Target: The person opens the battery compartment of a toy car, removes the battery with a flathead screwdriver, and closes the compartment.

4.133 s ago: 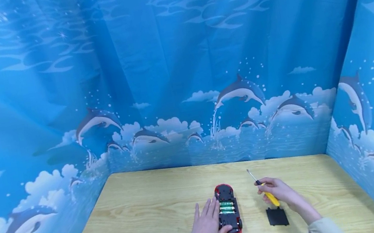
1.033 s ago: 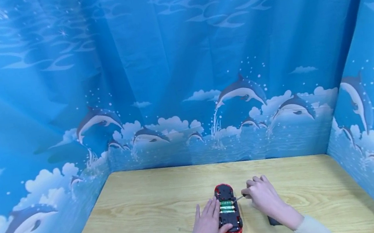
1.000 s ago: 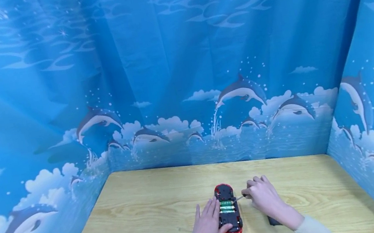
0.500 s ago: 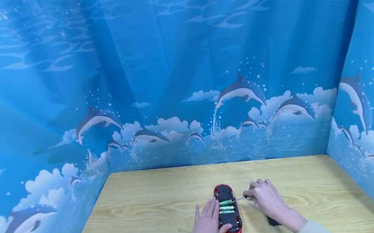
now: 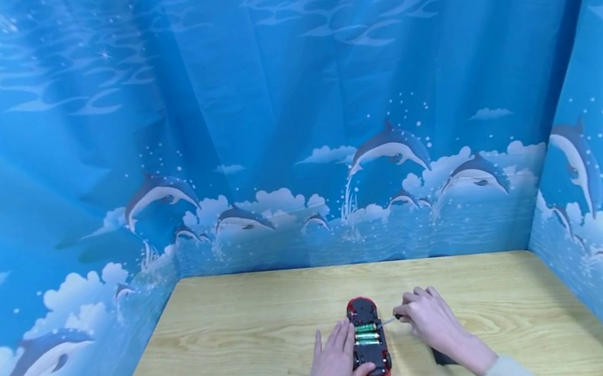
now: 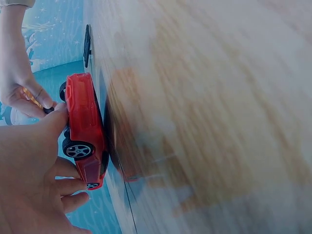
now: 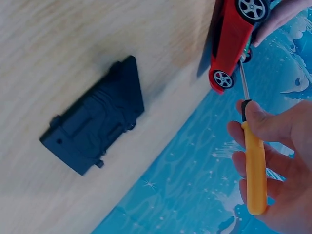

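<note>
A red toy car [image 5: 374, 363] lies upside down on the table, its black underside up. Green batteries [image 5: 367, 336] sit side by side in its uncovered compartment. My left hand [image 5: 330, 373] rests along the car's left side with straight fingers, thumb over the near end; the left wrist view shows the thumb against the red body [image 6: 84, 105]. From the right, my right hand [image 5: 432, 326] grips a yellow-handled screwdriver [image 7: 255, 168]. Its metal shaft reaches the compartment edge by the far battery; the exact tip contact is too small to tell.
A black battery cover [image 7: 95, 119] lies on the table right of the car, partly hidden under my right forearm in the head view. The wooden table [image 5: 241, 331] is bordered by a blue dolphin-print curtain [image 5: 272, 153] at the back and sides.
Since the earliest frame, my right hand has moved left, bringing the screwdriver to the batteries. The far battery looked slightly tilted half a second ago and lies level now. My left hand stays put.
</note>
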`<action>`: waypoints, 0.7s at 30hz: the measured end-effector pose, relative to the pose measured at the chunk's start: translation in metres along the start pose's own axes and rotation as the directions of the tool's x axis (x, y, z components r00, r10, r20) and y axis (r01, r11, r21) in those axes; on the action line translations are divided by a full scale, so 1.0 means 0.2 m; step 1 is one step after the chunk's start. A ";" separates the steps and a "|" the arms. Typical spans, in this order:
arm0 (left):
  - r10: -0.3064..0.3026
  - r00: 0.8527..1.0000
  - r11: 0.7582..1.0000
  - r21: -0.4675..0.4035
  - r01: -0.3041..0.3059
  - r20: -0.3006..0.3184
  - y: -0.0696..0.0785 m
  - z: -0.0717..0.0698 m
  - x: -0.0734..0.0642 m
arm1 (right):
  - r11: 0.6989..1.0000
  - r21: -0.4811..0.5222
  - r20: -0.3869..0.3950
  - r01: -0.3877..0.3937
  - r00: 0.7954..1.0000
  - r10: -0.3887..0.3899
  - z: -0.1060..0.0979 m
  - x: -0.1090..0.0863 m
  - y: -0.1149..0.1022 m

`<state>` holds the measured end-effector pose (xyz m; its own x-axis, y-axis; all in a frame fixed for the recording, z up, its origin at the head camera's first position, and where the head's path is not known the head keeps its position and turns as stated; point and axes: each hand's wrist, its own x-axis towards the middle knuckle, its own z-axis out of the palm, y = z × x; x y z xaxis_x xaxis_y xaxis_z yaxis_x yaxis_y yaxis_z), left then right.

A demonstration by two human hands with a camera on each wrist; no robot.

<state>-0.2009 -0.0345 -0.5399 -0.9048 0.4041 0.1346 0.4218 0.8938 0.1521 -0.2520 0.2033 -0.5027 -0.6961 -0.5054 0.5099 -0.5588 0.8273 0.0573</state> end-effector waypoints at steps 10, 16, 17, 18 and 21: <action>-0.006 1.000 1.000 -0.018 0.006 0.008 0.00 0.00 0.00 | 0.994 -0.065 0.019 0.089 0.996 -0.088 -0.05 0.03 -0.02; -0.007 1.000 1.000 -0.009 0.008 0.010 0.00 0.00 0.00 | 0.973 -0.167 0.067 0.160 0.986 -0.151 -0.08 0.08 -0.05; -0.007 1.000 1.000 -0.008 0.007 0.009 0.00 0.00 0.00 | 0.968 -0.184 0.079 0.170 0.984 -0.157 -0.08 0.09 -0.06; -0.007 1.000 1.000 -0.008 0.007 0.009 0.00 0.00 0.00 | 0.963 -0.201 0.091 0.179 0.982 -0.163 -0.08 0.09 -0.07; -0.002 1.000 1.000 -0.006 0.002 0.003 0.00 0.00 0.00 | 0.948 -0.244 0.120 0.204 0.977 -0.179 -0.09 0.11 -0.09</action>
<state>-0.2006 -0.0347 -0.5397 -0.9060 0.4026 0.1310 0.4200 0.8937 0.1580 -0.2496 0.1813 -0.4765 -0.6337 -0.6710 0.3851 -0.5613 0.7413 0.3680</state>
